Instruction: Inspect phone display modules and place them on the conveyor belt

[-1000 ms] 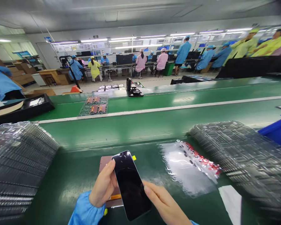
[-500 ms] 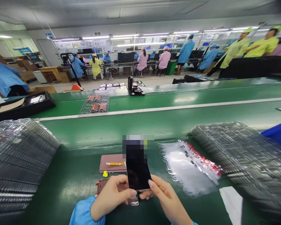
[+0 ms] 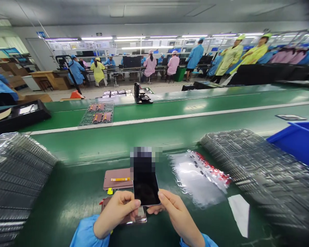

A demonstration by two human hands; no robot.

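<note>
My left hand (image 3: 115, 214) and right hand (image 3: 179, 214) grip the phone (image 3: 146, 192) by its edges. If that light pinch slips, it could drop onto the panel (image 3: 140, 218) below and scratch.

**Item 1:** smartphone (image 3: 145, 190). Turned from a slant to upright, now held by its long edges between left hand (image 3: 115, 214) and right hand (image 3: 177, 216); no longer over pink pad (image 3: 117, 179).
**Item 2:** 2 co-workers in yellow-green gowns (image 3: 230, 58). Farther left along the far side of the hall than before.
**Item 3:** blue crate (image 3: 296, 144). More of it in view at right.
**Item 4:** co-worker in blue gown (image 3: 0, 87). Less of the figure in view at left edge.
</note>
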